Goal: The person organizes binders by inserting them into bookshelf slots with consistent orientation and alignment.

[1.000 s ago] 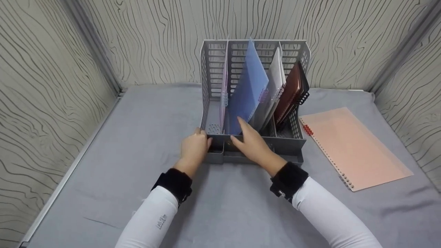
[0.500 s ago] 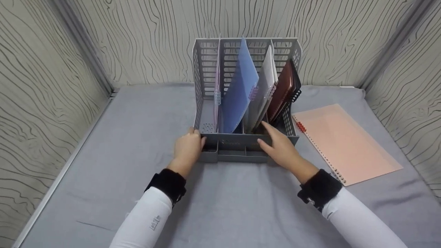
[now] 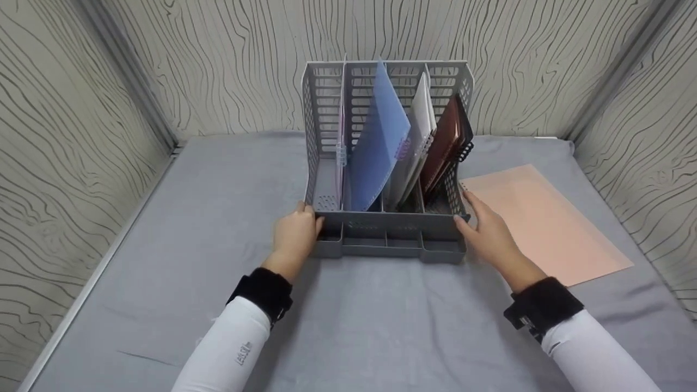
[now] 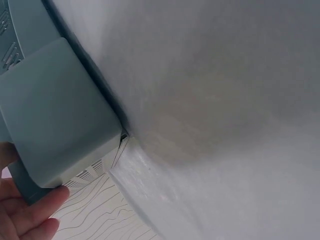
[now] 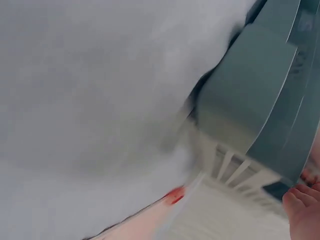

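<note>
A grey desktop file organizer (image 3: pixel 403 220) stands upright on the cloth, with slatted sides, upright dividers and small front compartments. My left hand (image 3: pixel 293 234) grips its front left corner; in the left wrist view the fingers (image 4: pixel 42 207) curl round the edge. At the front right corner my right hand (image 3: pixel 495 239) has its thumb and fairly straight fingers on either side of the edge. Inside the organizer lean a thin pink notebook (image 3: pixel 340 179), a blue notebook (image 3: pixel 378 147), whitish notebooks (image 3: pixel 420 122) and a reddish-brown notebook (image 3: pixel 444 141) beside a black one (image 3: pixel 464 122).
A peach ring-bound notebook (image 3: pixel 555 223) lies flat to the organizer's right, partly behind my right hand. Its red binding (image 5: pixel 175 195) shows in the right wrist view. Grey cloth (image 3: pixel 370 321) covers the table. Patterned panels (image 3: pixel 245 65) stand behind and at both sides.
My right hand has moved right along the organizer's front edge, from its middle to the right corner. The left hand keeps its grip. The head view has shifted slightly.
</note>
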`<state>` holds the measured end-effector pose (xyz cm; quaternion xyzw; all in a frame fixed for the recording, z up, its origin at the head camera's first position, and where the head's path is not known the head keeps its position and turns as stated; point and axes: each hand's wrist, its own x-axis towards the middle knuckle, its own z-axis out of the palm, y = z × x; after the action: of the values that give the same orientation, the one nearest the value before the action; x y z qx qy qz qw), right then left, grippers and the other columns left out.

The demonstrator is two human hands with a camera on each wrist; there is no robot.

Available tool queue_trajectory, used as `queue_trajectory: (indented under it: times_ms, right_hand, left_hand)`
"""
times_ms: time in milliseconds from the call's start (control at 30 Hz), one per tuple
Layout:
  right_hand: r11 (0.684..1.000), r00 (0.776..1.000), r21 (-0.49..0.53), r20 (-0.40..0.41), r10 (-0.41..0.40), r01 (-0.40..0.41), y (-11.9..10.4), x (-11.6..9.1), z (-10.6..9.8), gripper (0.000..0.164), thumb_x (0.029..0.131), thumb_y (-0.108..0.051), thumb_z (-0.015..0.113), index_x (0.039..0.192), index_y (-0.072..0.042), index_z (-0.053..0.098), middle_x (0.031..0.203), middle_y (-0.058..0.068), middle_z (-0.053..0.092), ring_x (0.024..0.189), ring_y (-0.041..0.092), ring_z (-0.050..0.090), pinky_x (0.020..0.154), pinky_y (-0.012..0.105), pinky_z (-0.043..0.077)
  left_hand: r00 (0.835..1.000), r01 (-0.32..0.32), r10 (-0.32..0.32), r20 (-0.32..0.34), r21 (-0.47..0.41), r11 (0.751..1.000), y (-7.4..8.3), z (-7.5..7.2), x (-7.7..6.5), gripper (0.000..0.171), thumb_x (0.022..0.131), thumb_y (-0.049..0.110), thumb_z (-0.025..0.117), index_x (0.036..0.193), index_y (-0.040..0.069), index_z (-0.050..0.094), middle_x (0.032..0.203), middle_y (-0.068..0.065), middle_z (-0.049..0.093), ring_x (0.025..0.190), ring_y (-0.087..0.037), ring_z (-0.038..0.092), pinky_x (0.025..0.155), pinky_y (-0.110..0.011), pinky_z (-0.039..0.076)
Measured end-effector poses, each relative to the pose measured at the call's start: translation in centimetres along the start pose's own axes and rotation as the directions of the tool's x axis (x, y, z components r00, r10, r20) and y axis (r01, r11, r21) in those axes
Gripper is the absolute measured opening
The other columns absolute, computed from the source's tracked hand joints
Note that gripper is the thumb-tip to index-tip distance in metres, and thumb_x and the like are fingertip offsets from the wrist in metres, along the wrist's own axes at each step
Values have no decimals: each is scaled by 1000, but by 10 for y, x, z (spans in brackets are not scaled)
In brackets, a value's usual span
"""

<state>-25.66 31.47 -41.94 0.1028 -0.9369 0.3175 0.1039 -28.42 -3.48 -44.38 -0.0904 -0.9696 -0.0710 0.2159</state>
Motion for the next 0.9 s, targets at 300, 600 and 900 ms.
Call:
queue_trajectory:
  times_ms: [300,600,900]
  right_hand:
    - [992,991,-32,-48,122,-124,43,-1,-20,56,87,-28,45,128,6,28,126,28,32,113,43,29,89,53,23]
    - [924,931,-238,140,336,-298,83,1,-26,69,86,-31,44,125,17,16,122,39,20,111,50,21,90,55,19]
    - [792,784,-380,221,580,-479,92,-2,-24,85,79,-49,48,124,16,15,109,43,20,88,46,32,71,58,32]
  left_hand:
    - [1000,5,-5,-12,-2,1000,-1,-1,0,32,78,33,58,78,1,57,89,-12,58,53,-24,56,44,-38,44]
    - [1000,-1,1,-14,16,1000,-3,0,-2,32,77,33,58,76,1,57,87,-11,58,50,-23,56,42,-36,44]
    - [1000,9,-9,-20,-8,1000,0,2,-1,32,78,33,58,76,2,57,85,-10,58,52,-25,56,42,-38,43]
